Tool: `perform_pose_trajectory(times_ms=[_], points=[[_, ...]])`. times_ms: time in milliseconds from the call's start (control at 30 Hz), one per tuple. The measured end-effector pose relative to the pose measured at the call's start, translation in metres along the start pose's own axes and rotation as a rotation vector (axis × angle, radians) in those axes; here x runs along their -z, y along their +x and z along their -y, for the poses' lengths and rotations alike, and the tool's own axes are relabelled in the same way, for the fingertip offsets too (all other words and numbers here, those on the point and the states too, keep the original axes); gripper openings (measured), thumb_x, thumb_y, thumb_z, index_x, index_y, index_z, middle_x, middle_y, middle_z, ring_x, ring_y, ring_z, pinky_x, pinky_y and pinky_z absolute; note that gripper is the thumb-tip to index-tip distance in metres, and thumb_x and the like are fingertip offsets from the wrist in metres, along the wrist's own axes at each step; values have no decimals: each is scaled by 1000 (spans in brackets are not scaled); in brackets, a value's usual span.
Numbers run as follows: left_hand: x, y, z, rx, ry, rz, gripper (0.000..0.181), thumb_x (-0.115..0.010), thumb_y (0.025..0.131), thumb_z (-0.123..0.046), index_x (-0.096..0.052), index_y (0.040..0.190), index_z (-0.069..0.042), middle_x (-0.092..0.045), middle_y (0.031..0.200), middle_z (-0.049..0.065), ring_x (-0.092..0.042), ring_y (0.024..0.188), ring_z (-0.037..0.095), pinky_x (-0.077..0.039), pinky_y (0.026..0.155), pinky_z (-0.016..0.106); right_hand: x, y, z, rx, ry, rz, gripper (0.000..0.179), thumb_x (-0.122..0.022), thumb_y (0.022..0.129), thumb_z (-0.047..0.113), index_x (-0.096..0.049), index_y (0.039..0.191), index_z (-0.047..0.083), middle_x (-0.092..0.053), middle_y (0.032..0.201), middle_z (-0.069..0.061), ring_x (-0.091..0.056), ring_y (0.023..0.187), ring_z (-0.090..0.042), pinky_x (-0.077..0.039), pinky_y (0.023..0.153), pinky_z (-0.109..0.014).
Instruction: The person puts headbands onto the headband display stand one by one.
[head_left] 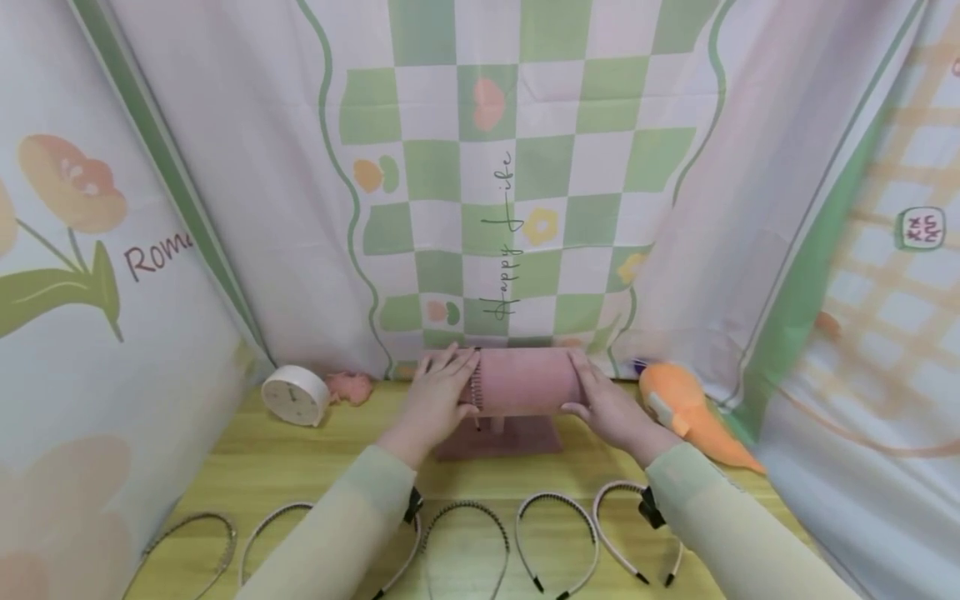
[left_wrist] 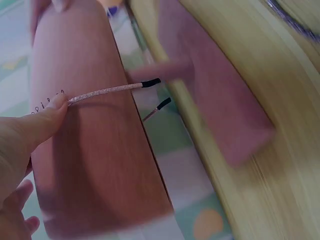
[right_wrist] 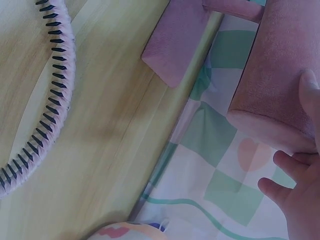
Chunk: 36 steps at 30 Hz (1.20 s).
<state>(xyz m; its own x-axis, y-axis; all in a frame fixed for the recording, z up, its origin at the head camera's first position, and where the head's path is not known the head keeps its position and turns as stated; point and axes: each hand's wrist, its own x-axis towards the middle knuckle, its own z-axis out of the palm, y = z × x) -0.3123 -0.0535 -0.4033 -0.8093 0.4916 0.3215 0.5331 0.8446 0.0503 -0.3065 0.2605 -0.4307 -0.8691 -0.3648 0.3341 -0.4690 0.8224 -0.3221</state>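
Note:
A pink fabric-covered roll (head_left: 528, 383) lies sideways on a short post above a flat pink base (head_left: 517, 437), forming a display stand. Round its left part sits a thin headband (left_wrist: 105, 91) with small dark teeth; its two black-tipped ends stick out below the roll. My left hand (head_left: 431, 396) holds the headband against the roll, the thumb on its band and the fingers over the roll's far side. The right hand (head_left: 611, 408) grips the roll's right end, thumb in front. Its other fingers are partly hidden behind the roll.
Several headbands (head_left: 557, 496) lie in a row along the near part of the wooden table (head_left: 360, 475). A white round clock (head_left: 295, 395) and a small pink item (head_left: 350, 387) stand back left. An orange plush toy (head_left: 697, 417) lies right, by the patterned cloth (head_left: 540, 167).

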Motion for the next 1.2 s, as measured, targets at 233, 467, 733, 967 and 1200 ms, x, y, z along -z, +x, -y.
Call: perform_pose_trajectory(times_ms=[233, 467, 733, 967, 1200], points=[[-6, 20, -30, -6, -1, 25, 90, -74, 83, -46, -30, 156, -18, -30, 159, -2, -18, 148, 22, -13, 118, 49, -1, 1, 4, -5, 6, 3, 95, -69, 94, 29, -1, 160, 15, -21, 157, -27, -45, 127, -49, -38, 104, -58], [-12, 31, -45, -31, -20, 5, 91, -75, 81, -48, -32, 156, -20, -30, 158, -4, -21, 147, 22, -15, 117, 49, -1, 1, 6, -5, 2, 6, 96, -69, 94, 27, 0, 160, 15, -20, 158, -27, -45, 126, -49, -40, 101, -59], [-19, 42, -59, -50, 21, -13, 90, -75, 80, -52, -34, 155, -22, -32, 158, -7, -20, 147, 21, -15, 118, 49, 1, 0, 4, 6, 8, 7, 96, -69, 94, 26, 0, 160, 14, -21, 157, -28, -43, 129, -49, -38, 103, -59], [-13, 32, -55, -60, -62, -89, 104, -78, 74, -54, -22, 158, -28, -10, 164, -1, -8, 149, 27, -6, 117, 54, 1, -1, 2, 6, 18, 3, 97, -70, 93, 28, 1, 160, 16, -20, 158, -26, -42, 129, -49, -38, 103, -59], [15, -45, 24, 58, -241, -454, 48, -76, 88, -29, -62, 129, -9, -48, 144, 16, -46, 128, 37, -34, 105, 59, 2, -3, 2, -34, 14, 24, 96, -67, 95, 30, 2, 160, 17, -18, 159, -25, -40, 131, -48, -34, 106, -58]])
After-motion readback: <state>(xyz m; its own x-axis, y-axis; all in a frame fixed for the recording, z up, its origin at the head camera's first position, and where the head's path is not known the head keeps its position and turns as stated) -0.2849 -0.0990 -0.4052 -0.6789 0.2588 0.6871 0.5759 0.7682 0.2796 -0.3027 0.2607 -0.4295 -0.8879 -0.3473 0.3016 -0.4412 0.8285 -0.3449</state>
